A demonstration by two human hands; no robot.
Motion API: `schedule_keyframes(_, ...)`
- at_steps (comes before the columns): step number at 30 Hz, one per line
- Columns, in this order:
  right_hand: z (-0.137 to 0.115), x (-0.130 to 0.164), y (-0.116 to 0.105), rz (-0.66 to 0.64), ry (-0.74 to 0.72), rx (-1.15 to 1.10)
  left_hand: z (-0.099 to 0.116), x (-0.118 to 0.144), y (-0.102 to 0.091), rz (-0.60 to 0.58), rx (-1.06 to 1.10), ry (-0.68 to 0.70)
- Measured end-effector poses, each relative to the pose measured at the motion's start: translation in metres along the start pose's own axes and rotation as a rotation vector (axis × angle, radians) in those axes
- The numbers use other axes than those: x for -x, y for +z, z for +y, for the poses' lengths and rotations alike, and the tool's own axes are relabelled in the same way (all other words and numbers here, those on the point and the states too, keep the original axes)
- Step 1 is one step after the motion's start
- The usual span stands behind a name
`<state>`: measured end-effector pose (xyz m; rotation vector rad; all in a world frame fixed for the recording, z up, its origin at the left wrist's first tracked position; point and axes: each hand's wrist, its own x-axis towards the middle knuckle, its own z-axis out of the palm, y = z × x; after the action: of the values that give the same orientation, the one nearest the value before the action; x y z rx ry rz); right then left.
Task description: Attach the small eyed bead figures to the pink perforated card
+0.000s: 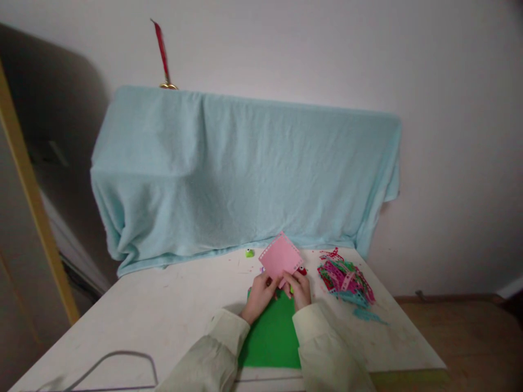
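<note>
Both hands meet at the near-centre of the white table; left hand has fingers curled onto the lower left corner of a pink paper square, pinching it; right hand pinches the lower right corner, and something small w/ red and green bits shows at its fingertips, too small to tell what; the pink square is tilted like a diamond, lifted a little off the table, w/ a punched lace-like border along its upper right edge; under the wrists lies a green paper sheet, flat, reaching to the table's near edge; both arms in pale cream sleeves; just right of the hands, a heap of paper trimmings, pink, green and light blue strips, tangled; a small green object sits left of the pink square, near the hem of a light blue towel draped over something bulky at the back; a grey cable loops at the near left.
</note>
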<state>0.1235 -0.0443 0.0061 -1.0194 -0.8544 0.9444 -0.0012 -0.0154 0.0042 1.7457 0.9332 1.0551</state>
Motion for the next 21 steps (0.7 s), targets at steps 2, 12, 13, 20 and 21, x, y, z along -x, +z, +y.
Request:
schedule_keyframes(2, 0.0, 0.001, 0.002, 0.005, 0.015, -0.008, -0.005, -0.001, -0.001, 0.026, -0.054, -0.004)
schedule_keyframes(12, 0.001, -0.008, -0.011, -0.003, 0.166, -0.435, -0.001, -0.006, -0.006, 0.144, -0.025, -0.108)
schedule_keyframes(13, 0.002, -0.009, -0.012, -0.007, 0.173, -0.455, -0.001, -0.006, -0.006, 0.148, -0.011, -0.112)
schedule_keyframes(20, 0.009, -0.01, -0.003, -0.039, 0.154, -0.439, -0.005, -0.007, -0.004, 0.163, 0.051, -0.118)
schedule_keyframes(21, 0.009, -0.01, -0.002, -0.045, 0.138, -0.419, -0.006, -0.007, -0.004, 0.169, 0.053, -0.116)
